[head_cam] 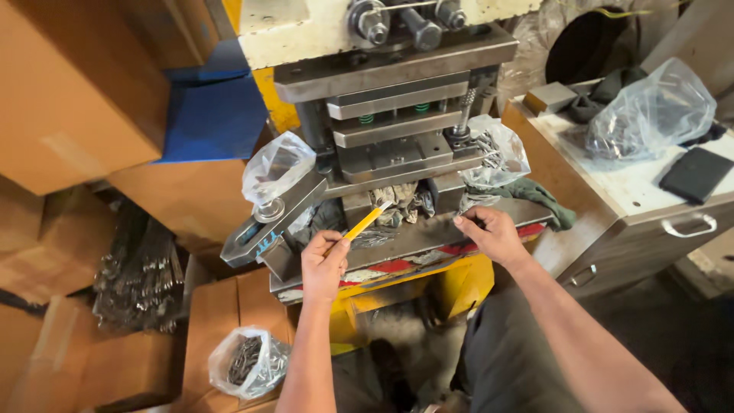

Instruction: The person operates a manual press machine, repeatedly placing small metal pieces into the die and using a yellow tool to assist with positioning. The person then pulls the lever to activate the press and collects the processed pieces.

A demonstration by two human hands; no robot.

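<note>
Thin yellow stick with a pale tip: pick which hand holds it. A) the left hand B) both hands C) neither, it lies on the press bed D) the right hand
A: the left hand pinches the thin yellow stick, its pale tip aimed at the press die, while the right hand rests apart on the bed.

We're in a metal workshop: a heavy stamping press point(397, 99), cardboard boxes point(73, 92), and plastic bags point(248, 363) of what look like small metal parts.

Left hand point(324, 264) gripping, right hand point(493, 233) pinching.
</note>
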